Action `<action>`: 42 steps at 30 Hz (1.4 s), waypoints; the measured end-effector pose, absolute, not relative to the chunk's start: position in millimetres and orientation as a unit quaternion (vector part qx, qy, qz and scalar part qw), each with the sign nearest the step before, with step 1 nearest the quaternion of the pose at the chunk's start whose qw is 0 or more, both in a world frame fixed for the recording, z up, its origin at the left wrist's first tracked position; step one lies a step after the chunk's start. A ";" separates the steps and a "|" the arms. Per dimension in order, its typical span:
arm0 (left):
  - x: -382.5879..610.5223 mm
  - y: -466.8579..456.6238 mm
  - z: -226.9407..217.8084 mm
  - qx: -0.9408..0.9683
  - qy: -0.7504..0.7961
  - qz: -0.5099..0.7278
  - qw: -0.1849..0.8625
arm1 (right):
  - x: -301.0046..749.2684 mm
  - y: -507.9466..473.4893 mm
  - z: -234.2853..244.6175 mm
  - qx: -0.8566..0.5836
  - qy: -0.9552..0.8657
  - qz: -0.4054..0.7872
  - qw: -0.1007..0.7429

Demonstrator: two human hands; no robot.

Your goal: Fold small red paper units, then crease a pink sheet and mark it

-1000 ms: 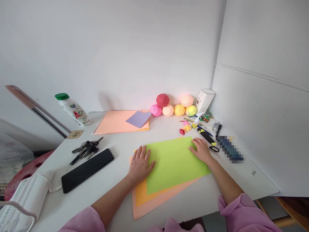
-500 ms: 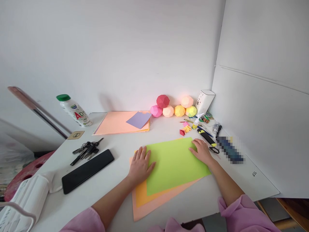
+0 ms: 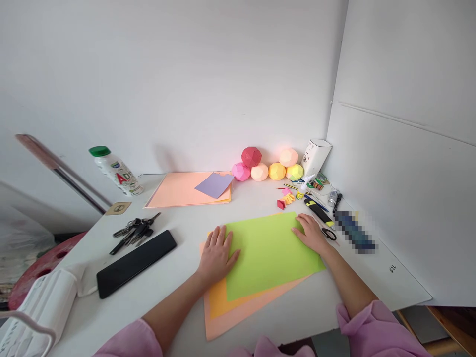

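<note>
A lime-green paper sheet (image 3: pixel 267 253) lies on top of an orange sheet (image 3: pixel 218 300) and a peach sheet (image 3: pixel 219 327), fanned out toward me on the white table. My left hand (image 3: pixel 216 255) rests flat on the left edge of these sheets, fingers stretched and thumb on the green one. On the green sheet's upper right edge lies my right hand (image 3: pixel 311 233), its fingers spread, holding nothing. Close beyond it are scissors (image 3: pixel 328 234) with dark handles and a black-and-yellow utility knife (image 3: pixel 319 212).
Faceted paper balls (image 3: pixel 259 171) stand against the wall. A glue bottle (image 3: pixel 302 191) and folded paper pieces (image 3: pixel 286 199) lie before them. Peach sheets (image 3: pixel 174 191) carry a purple piece (image 3: pixel 213 185). Leftward are keys (image 3: pixel 136 230), a black phone-like slab (image 3: pixel 136 263) and a drink bottle (image 3: pixel 119 171).
Both hands keep their places on the sheets. The whole view has shifted very slightly.
</note>
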State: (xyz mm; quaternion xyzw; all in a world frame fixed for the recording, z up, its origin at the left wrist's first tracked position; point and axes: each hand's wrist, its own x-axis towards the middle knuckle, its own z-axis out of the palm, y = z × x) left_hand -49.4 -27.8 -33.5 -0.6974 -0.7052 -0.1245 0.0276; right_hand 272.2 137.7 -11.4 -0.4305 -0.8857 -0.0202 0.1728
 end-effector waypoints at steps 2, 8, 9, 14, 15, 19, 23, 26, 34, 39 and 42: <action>-49.1 -27.8 -33.5 -0.696 -0.707 -0.124 0.026 | 272.7 138.7 -11.6 -0.431 -0.885 -0.020 0.177; -48.7 -28.0 -30.6 -0.697 -0.707 -0.117 0.024 | 277.2 144.4 -10.9 -0.431 -0.882 -0.037 0.185; -48.5 -28.0 -29.8 -0.698 -0.707 -0.113 0.024 | 278.7 145.5 -10.7 -0.435 -0.880 -0.043 0.187; -47.7 -28.0 -27.7 -0.698 -0.708 -0.105 0.023 | 283.4 147.3 -8.9 -0.456 -0.867 -0.062 0.191; -47.7 -27.9 -28.1 -0.698 -0.708 -0.105 0.021 | 282.9 146.5 -8.3 -0.456 -0.867 -0.060 0.193; -48.2 -27.8 -30.9 -0.694 -0.707 -0.139 0.002 | 275.6 140.3 -7.2 -0.444 -0.873 -0.028 0.198; -48.8 -28.1 -28.4 -0.653 -0.700 -0.273 -0.094 | 265.6 133.2 -9.9 -0.418 -0.888 0.044 0.184; -50.0 -28.1 -22.7 -0.569 -0.686 -0.407 -0.199 | 258.7 127.6 -12.9 -0.404 -0.892 0.098 0.175; -56.8 -24.0 -20.1 -0.512 -0.680 -0.506 -0.138 | 244.5 115.6 -11.1 -0.400 -0.869 0.190 0.221; -59.7 -18.4 -34.7 -0.621 -0.711 -0.331 -0.014 | 244.8 114.4 -3.5 -0.480 -0.831 0.162 0.231; -58.9 -18.0 -39.6 -0.677 -0.681 -0.280 0.014 | 241.2 107.2 1.9 -0.499 -0.817 0.204 0.202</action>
